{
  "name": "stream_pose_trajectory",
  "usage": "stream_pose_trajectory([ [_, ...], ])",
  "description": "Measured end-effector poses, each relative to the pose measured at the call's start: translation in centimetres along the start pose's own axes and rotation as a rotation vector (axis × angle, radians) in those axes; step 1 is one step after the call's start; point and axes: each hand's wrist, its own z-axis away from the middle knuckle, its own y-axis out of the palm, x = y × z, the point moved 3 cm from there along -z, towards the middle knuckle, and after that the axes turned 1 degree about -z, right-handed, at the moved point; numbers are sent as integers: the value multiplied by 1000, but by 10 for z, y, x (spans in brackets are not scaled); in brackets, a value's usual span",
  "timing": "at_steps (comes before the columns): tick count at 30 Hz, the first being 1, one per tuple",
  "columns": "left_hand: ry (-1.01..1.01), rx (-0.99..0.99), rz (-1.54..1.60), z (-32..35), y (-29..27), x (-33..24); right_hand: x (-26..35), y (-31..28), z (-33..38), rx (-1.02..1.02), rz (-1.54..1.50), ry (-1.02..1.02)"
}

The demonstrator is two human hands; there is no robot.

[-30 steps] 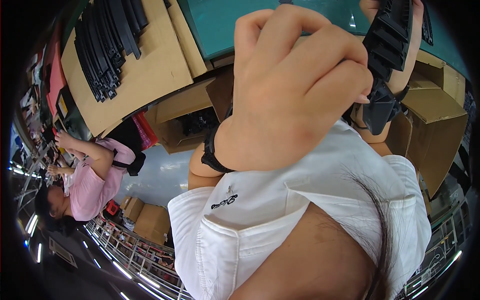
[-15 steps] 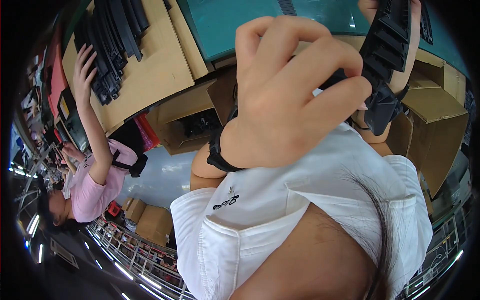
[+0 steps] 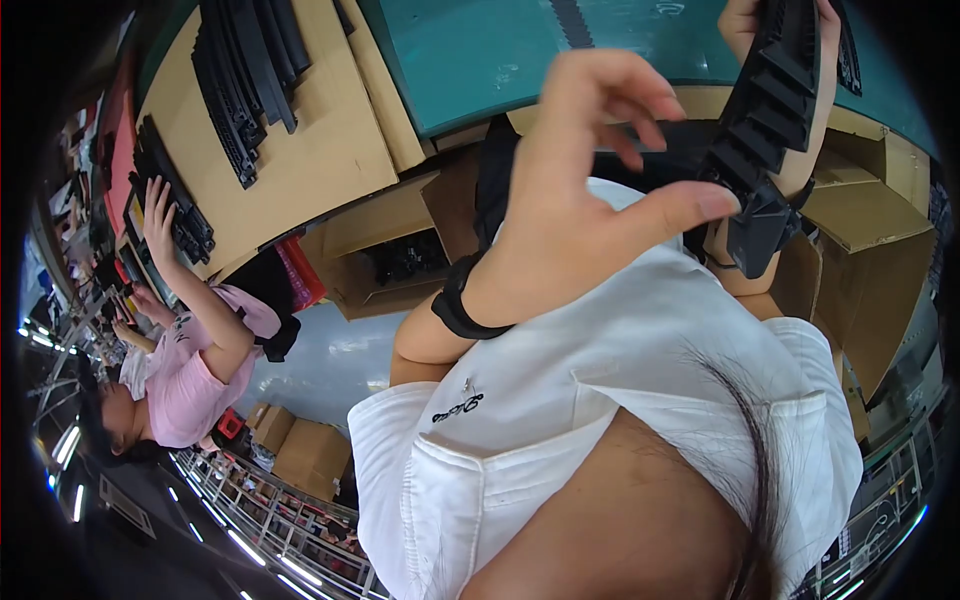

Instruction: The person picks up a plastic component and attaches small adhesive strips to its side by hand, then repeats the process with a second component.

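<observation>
In the upper right, my right hand (image 3: 738, 28) grips the far end of a long black plastic part (image 3: 768, 118) with a row of slats or ribs. The part slants down toward my chest, its near end hiding some of my right forearm. My left hand (image 3: 572, 195), with a black band at the wrist, is raised in front of me to the left of the part. Its fingers are apart and partly blurred, and nothing shows in them. The thumb tip reaches the part's edge; whether it touches, I cannot tell.
A green table (image 3: 450, 60) spans the top. Further black strips (image 3: 250, 70) lie on a cardboard sheet (image 3: 330, 150) at left, where a co-worker in pink (image 3: 205, 370) holds more strips (image 3: 185, 210). Open cardboard boxes (image 3: 340, 240) stand below the table.
My left hand has drawn back from the black part and its fingers have spread. The co-worker has shifted some strips leftward off the pile. My right hand stays nearly still.
</observation>
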Motion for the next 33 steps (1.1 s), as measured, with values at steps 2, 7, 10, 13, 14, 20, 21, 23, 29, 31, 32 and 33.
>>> stream_pose_trajectory([
  [2,-454,188,143,3,4,4,0,8,-5,25,-3,14],
  [7,-803,394,288,5,7,-4,-13,29,7,-96,7,-64],
  [10,-807,440,346,12,10,2,-21,41,8,-36,22,-75],
  [13,-660,424,535,14,13,5,-22,47,7,-19,-2,-80],
  [14,-646,430,529,13,13,3,-20,49,7,-40,-31,-74],
  [20,-760,359,822,4,-2,5,-70,40,2,10,103,171],
  [21,-815,391,883,3,-3,4,-79,32,3,27,386,169],
  [23,-822,373,585,0,-16,0,-103,34,1,48,789,237],
  [29,-668,-10,62,-27,-103,-46,-94,28,18,161,1755,-64],
  [31,-511,-138,-340,-45,-161,-50,-74,20,26,240,2344,-81],
  [32,-510,-178,-492,-53,-189,-50,-68,14,29,277,2637,-83],
  [33,-506,-211,-643,-64,-218,-47,-64,6,32,258,2648,-89],
])
